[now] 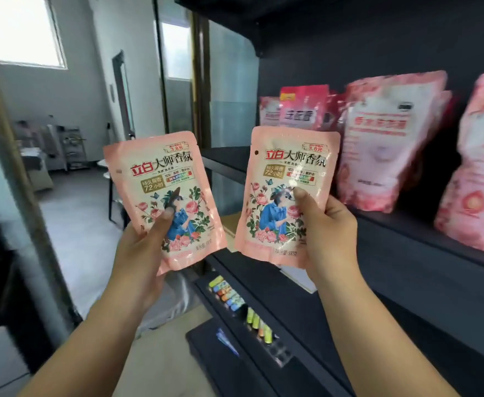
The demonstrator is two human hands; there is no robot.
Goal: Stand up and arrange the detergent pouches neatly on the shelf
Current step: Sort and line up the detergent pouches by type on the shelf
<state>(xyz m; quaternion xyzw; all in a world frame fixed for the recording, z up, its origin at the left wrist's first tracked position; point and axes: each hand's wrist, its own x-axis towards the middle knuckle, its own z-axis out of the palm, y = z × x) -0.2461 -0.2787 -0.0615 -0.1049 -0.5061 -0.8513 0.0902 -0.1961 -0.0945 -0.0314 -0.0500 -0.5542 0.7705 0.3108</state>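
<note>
I hold two small pink detergent pouches with rose prints up in front of a black shelf. My left hand grips the left pouch from below, thumb on its front. My right hand grips the right pouch by its lower right side, thumb on the picture. Both pouches are upright, faces toward me, left of the shelf's front. On the shelf stand several larger pink pouches, blurred, with smaller ones behind at the left.
A lower shelf level holds a row of small colourful items in a black tray. A metal post runs down the left. Beyond it lies a room with a grey floor, a window and furniture.
</note>
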